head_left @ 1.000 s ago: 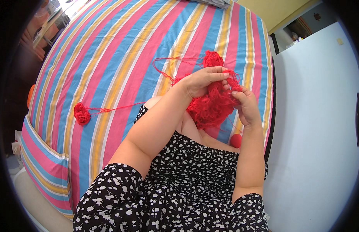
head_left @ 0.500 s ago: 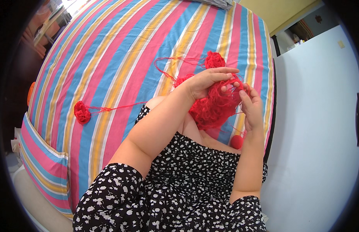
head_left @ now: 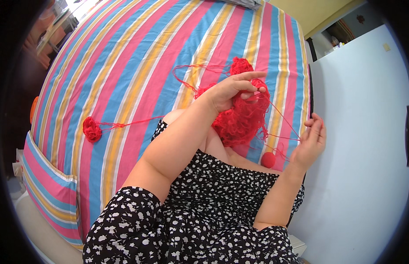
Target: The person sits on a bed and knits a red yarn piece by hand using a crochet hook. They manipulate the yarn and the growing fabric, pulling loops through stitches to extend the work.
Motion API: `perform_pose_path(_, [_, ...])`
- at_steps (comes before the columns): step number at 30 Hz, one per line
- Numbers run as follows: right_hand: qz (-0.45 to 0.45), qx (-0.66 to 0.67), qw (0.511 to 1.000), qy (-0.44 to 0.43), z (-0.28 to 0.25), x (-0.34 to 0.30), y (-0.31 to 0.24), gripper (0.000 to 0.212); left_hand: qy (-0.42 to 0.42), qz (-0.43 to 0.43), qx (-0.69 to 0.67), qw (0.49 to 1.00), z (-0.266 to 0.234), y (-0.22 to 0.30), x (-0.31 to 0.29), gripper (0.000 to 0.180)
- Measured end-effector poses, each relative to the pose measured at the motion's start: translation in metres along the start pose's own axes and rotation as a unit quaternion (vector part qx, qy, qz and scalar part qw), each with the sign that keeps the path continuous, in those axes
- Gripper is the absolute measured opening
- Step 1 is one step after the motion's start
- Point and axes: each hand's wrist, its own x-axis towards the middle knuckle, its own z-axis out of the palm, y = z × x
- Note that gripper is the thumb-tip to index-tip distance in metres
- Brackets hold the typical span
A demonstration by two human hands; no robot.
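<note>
Head view: tangled red curly-yarn mass (head_left: 242, 125) gripped at its far edge by left hand (head_left: 232, 91), right of centre on multicoloured striped cloth sheet (head_left: 125, 66); thin red yarn strand (head_left: 284, 118) stretched rightward, grasped by right hand (head_left: 310, 147); round red yarn ball (head_left: 268, 160) seen nearer

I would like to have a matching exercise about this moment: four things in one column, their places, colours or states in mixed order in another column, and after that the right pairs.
Column one
1. Left hand
2. Right hand
3. Round red ball
4. Striped sheet

Column two
A. Pink, blue, yellow and white
B. Red strands run from it toward the tangled yarn
C. Lying below and to the right of the tangled yarn
D. At the tangled yarn, index finger stretched out

Pairs: 1-D, 2-B, 3-C, 4-A
</note>
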Motion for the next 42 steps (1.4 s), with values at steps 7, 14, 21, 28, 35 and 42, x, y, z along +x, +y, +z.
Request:
perform_pose_path(7, [-0.041, 0.200, 0.955, -0.215, -0.027, -0.017, -0.038, 0.030, 0.001, -0.012, 0.060, 0.998, 0.005, -0.002, -0.001, 0.070])
perform_pose_path(14, [-0.056, 0.094, 0.796, -0.595, -0.023, -0.053, -0.078, 0.025, 0.010, -0.006, 0.077, 0.997, 0.004, 0.001, -0.004, 0.072])
perform_pose_path(21, [-0.172, -0.105, 0.817, -0.540, -0.054, -0.050, -0.107, 0.018, 0.019, 0.039, -0.038, 0.998, -0.007, 0.000, 0.000, 0.070])
perform_pose_path(28, [-0.090, 0.039, 0.807, -0.582, -0.148, -0.029, -0.107, 0.019, 0.142, 0.096, -0.156, 0.973, -0.008, 0.005, 0.002, 0.070])
perform_pose_path(35, [-0.025, 0.244, 0.895, -0.373, -0.226, -0.020, -0.116, 0.022, 0.080, 0.061, -0.229, 0.968, -0.029, 0.005, 0.005, 0.051])
perform_pose_path(42, [-0.027, -0.073, 0.967, -0.242, -0.251, -0.012, -0.106, 0.021, 0.076, 0.034, -0.108, 0.991, -0.027, 0.003, 0.003, 0.063])
